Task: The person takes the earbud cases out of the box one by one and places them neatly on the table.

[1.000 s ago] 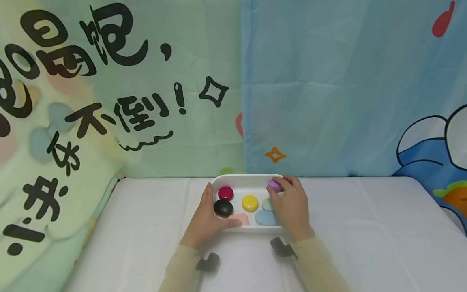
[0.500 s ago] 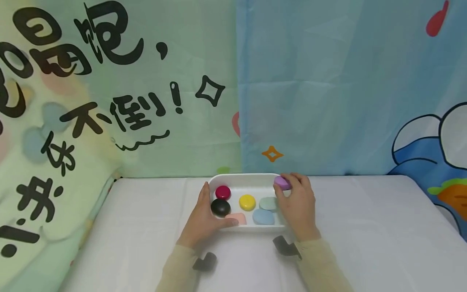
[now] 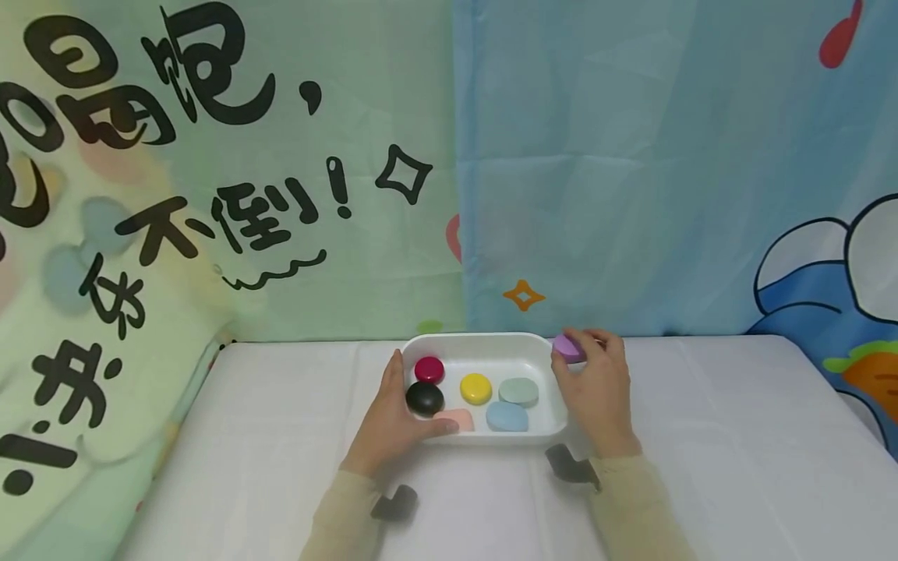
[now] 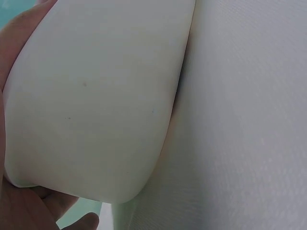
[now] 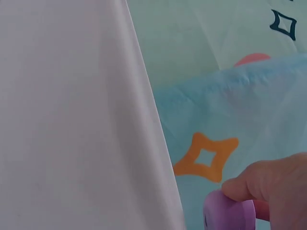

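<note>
At the left end of a white rectangular tray (image 3: 491, 356), my left hand (image 3: 391, 425) grips its side, thumb over the front rim. In the left wrist view, fingers curl round the tray's wall (image 4: 91, 100). My right hand (image 3: 599, 393), just beyond the tray's right end, pinches a smooth, rounded purple piece (image 3: 568, 350). The right wrist view shows the thumb pressed on this purple piece (image 5: 225, 213); its lower part is cut off. Inside the tray lie rounded pieces: red (image 3: 429, 370), black (image 3: 424, 399), yellow (image 3: 475, 389), pale green (image 3: 518, 391), light blue (image 3: 507, 417) and pink (image 3: 459, 419).
A white cloth (image 3: 730, 436) covers the table. Behind its back edge hangs a printed curtain (image 3: 603, 179) in green and blue. Dark straps or mounts (image 3: 395, 505) show at both wrists.
My right hand has moved right with the purple piece, from inside the tray's back right corner to just outside its right end. The left hand stays on the tray.
</note>
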Available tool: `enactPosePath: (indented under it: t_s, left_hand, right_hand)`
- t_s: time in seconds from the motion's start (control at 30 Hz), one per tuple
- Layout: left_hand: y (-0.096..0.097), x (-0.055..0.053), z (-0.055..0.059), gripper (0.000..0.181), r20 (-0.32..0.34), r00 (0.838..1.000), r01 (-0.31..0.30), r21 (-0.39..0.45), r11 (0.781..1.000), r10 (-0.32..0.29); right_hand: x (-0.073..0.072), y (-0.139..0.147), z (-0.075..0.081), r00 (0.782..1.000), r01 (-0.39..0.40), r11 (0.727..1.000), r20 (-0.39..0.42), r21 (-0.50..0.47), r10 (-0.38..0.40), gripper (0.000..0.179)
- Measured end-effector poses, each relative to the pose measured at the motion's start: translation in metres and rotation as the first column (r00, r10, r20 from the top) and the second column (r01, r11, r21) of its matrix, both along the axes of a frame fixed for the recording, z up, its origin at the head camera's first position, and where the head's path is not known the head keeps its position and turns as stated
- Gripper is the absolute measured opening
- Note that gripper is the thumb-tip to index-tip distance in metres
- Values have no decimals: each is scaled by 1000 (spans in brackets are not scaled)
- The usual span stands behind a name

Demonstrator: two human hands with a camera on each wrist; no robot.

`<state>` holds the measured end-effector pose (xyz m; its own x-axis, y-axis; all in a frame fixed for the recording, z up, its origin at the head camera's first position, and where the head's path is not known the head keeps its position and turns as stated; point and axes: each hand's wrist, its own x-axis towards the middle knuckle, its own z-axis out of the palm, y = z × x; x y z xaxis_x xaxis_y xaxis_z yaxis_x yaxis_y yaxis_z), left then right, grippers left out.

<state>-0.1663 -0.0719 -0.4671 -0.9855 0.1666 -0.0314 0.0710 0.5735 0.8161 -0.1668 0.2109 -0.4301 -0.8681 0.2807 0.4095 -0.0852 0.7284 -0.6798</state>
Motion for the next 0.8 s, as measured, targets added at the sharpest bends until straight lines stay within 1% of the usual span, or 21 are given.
enactPosePath:
  t_s: [0.27,0.6,0.8]
  left_hand:
    - [-1,1,1,132,-12,1000,7,-4,1000,-7]
    - [-1,0,0,133,-17,1000,6,-6,1000,-6]
    - [-1,-1,-1,133,-15,1000,6,-12,1000,-6]
  right_hand:
    - [-1,8,3,997,-5,1000,72,14,4,41]
    - [-4,19,-4,991,31,1000,129,-3,-31,42]
    - [-5,23,-9,987,37,999,156,-2,-36,43]
